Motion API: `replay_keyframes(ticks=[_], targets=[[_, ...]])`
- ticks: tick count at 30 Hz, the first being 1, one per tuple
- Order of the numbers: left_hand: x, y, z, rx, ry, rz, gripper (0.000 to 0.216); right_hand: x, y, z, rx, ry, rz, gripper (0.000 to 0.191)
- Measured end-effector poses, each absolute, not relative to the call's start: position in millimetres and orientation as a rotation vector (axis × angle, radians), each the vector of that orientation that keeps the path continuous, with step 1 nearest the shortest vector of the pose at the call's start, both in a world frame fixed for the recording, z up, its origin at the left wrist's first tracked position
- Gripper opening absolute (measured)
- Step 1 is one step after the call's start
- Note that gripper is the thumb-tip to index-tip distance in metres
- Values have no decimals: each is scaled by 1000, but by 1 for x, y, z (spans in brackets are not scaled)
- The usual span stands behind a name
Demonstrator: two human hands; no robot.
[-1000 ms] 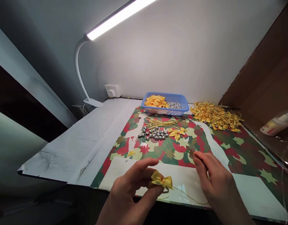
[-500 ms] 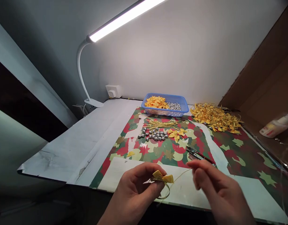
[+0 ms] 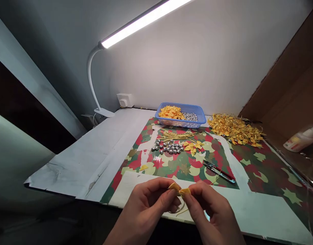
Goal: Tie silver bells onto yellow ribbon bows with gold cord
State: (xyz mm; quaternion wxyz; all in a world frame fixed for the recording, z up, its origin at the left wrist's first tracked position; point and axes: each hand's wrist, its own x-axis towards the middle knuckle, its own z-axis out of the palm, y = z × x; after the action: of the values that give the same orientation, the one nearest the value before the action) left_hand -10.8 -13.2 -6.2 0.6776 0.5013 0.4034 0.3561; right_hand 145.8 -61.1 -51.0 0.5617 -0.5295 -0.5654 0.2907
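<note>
A: In the head view, your left hand [image 3: 148, 207] has thumb and fingers clamped on the left wing of a small yellow fabric bow [image 3: 185, 191]. What about your other side?

B: Your right hand [image 3: 211, 211] pinches the right wing, so your fingertips nearly meet with the bow between them. It sits in front of you, raised over the near edge of the surface [image 3: 102, 146].

A: And below your fingers?

B: You have a thin gold cord [image 3: 182, 213] hanging there in a curve; you can't tell exactly where it joins the bow.

A: Just past your right hand lie metal thread snips with red and pale blue handles [image 3: 219, 172], blades pointing away from you and to your left.

B: They rest on the red, green and cream patterned sheet [image 3: 166, 166]. Farther off on it you have a cluster of round, shiny silver beads [image 3: 173, 148], with a few loose yellow bows [image 3: 193, 147] just to their right.

A: Behind those, you have a bundle of straight gold cords [image 3: 176, 136], then a blue plastic basket [image 3: 202, 117], with orange-yellow bows [image 3: 171, 112] on its left and small silver beads [image 3: 190, 116] on its right.

B: To the basket's right you have a heap of golden bows with cords [image 3: 234, 129]. Over your surface stretches a lit white bar lamp [image 3: 146, 23].
</note>
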Motion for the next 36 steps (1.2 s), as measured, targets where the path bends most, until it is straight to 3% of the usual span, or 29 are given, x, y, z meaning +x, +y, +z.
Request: replay_keyframes(ticks=[4,12,18,22,25,36], targets=[[-8,-13,-8,1093,978,862,15,147,-66,-51,-1259,-1334,344,2],[-2,-18,-7,1345,969,1007,14,145,-57,-53,-1226,-1431,485,19],[-8,-14,-13,1692,970,1005,20,148,-51,-52,-1231,-1501,193,15],[-9,-12,-8,1681,1010,965,17,154,-48,-55,-1229,-1513,299,7],[-10,-10,-6,1768,1038,932,18,156,-48,-56,-1215,-1547,306,18],[-11,-16,-16,1805,1177,1094,10,148,-52,-59,-1189,-1490,498,13]])
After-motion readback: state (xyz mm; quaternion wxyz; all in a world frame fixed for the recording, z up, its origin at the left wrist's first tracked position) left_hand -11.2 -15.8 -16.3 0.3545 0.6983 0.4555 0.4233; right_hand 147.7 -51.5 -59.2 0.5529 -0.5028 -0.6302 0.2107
